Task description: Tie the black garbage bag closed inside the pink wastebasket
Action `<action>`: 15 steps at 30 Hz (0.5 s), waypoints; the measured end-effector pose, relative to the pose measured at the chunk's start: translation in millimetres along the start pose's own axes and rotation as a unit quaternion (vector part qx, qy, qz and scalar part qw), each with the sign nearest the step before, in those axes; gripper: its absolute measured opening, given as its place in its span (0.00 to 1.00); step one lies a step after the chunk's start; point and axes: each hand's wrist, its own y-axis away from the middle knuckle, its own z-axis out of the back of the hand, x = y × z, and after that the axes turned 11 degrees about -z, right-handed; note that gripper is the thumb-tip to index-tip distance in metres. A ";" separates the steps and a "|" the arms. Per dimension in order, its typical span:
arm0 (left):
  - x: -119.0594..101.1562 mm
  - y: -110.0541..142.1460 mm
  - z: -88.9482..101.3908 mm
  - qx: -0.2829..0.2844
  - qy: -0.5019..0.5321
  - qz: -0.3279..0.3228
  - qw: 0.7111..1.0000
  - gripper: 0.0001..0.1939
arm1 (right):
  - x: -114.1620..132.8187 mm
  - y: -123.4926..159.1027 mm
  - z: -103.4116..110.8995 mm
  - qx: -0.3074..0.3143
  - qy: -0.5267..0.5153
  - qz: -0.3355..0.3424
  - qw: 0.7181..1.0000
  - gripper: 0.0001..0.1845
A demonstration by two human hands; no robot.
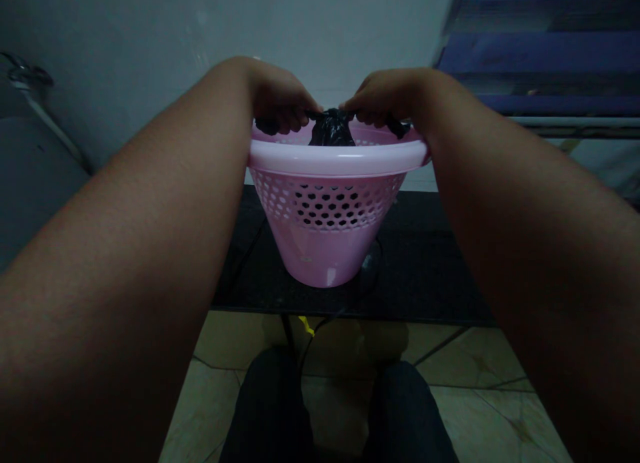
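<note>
A pink plastic basket [330,250] with a holed band below its wide rim stands on a black tabletop. Inside it, a black plastic bag [332,127] bunches up to just above the rim. My left hand [285,103] is closed on one twisted end of the bag, and a dark tail of it pokes out below the fingers. On the opposite side my right hand [383,100] grips the other end, also with a loose tail hanging. Between the two hands the bag's neck is pulled sideways. The lower part of the bag is hidden by the basket wall.
The black table [425,263] ends close to my knees [270,396]. A cable runs across it and down past a yellow strip [307,326]. Behind is a pale wall [325,30], with blue slats [540,53] at right and a metal fitting [25,73] at left.
</note>
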 end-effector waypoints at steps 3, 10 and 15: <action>-0.5 0.9 0.0 0.002 0.011 0.006 1.000 0.18 | 0.5 1.5 -0.4 -0.005 -0.004 -0.009 1.000 0.14; -1.6 2.9 0.5 -0.007 -0.006 0.003 1.000 0.17 | -3.5 -1.1 1.0 -0.001 0.002 -0.016 1.000 0.14; -2.1 3.2 -1.9 -0.016 0.000 -0.007 1.000 0.16 | -4.7 -5.5 0.4 0.005 -0.011 -0.020 1.000 0.14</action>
